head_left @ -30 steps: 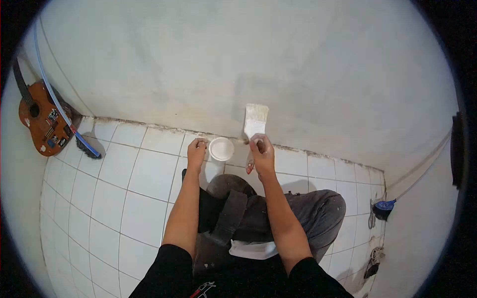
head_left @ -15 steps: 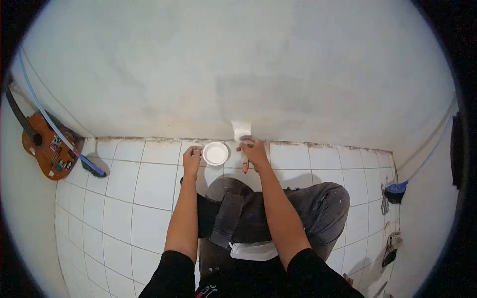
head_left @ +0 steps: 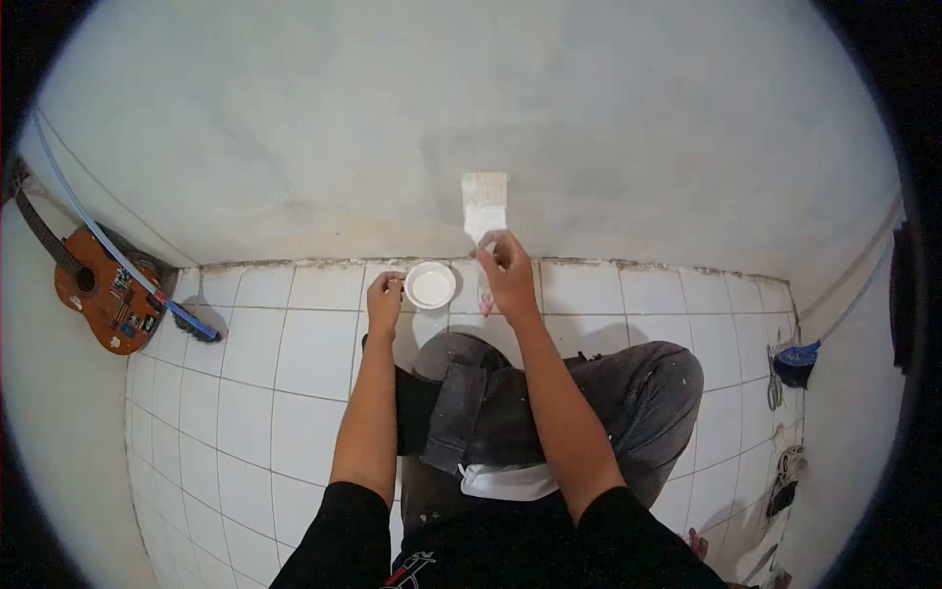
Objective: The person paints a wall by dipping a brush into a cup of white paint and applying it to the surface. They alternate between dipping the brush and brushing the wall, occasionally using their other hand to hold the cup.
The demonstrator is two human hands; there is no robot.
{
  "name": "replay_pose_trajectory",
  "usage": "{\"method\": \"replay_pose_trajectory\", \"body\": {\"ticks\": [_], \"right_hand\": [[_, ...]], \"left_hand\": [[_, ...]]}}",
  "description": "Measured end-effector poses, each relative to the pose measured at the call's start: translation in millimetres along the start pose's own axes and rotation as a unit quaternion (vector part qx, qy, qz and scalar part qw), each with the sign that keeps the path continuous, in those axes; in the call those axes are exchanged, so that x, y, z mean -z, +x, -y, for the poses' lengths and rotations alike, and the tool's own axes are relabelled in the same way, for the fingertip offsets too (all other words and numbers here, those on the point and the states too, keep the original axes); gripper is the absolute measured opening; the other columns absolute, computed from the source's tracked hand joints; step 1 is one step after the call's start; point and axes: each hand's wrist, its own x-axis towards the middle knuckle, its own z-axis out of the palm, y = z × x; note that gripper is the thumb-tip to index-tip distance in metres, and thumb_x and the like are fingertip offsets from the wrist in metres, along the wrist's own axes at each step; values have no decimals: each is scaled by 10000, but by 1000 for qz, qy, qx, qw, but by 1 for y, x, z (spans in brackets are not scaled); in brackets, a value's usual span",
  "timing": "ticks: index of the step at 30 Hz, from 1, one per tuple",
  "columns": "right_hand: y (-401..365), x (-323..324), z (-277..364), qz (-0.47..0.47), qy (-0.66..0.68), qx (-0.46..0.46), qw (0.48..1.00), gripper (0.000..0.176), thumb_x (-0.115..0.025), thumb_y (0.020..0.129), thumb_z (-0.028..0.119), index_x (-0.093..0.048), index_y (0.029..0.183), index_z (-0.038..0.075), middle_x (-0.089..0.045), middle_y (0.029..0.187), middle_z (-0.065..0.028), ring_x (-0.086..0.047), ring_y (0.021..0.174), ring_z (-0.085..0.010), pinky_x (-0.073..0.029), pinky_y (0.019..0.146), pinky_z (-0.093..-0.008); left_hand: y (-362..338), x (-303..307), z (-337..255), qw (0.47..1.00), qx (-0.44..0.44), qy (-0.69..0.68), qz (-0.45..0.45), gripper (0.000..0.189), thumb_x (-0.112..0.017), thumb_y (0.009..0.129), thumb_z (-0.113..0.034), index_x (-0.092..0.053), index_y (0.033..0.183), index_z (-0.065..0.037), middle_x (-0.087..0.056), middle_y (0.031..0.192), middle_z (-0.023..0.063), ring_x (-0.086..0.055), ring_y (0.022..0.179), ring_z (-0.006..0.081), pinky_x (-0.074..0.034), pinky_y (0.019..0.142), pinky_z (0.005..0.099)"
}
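A wide, flat paintbrush with pale bristles and a white ferrule is held against or just in front of the grey-white wall, bristles up. The fingers of my right hand are closed round its handle, whose reddish end shows below them. A small round white cup with white contents is beside my left hand, which pinches its left edge, fingers bent. Whether the cup touches the floor is hard to tell.
A guitar with stickers leans at the left, near a blue-handled brush. At the right are a blue brush and shoes. White cloth lies on my lap, above the tiled floor.
My right hand has moved the paintbrush up the wall, and its bristles now show fully. My left hand and the cup have shifted slightly up in view.
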Motion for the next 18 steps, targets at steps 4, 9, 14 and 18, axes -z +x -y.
{"method": "replay_pose_trajectory", "body": {"ticks": [4,9,14,18], "right_hand": [[24,0,-29,-32,-2,32,999,150,-601,836,67,-581,982,36,-640,745,-83,-583,621,-130,-460,627,-282],[23,7,-58,-17,-69,-22,997,162,-622,809,72,-604,965,35,-663,752,-113,-629,659,-161,-472,662,-298],[10,5,-56,-17,-34,-90,995,192,-631,817,102,-614,987,15,-668,772,-121,-625,661,-180,-480,673,-302],[-12,5,-35,-7,-39,-110,993,195,-612,840,104,-597,1006,2,-662,770,-118,-617,650,-174,-483,648,-305]], "left_hand": [[-3,1,-3,1000,6,8,4,193,-502,869,-130,-649,927,-20,-528,692,4,-461,617,84,-381,563,243],[2,-4,-3,1000,17,21,-2,206,-489,877,-122,-643,956,-9,-524,690,-1,-451,614,81,-372,561,245],[3,-1,4,1000,0,18,6,196,-499,878,-121,-647,956,-19,-522,689,0,-444,611,81,-360,550,247],[0,1,-1,1000,10,13,3,173,-519,898,-150,-643,961,-47,-526,699,-13,-451,604,70,-369,537,230]]}}
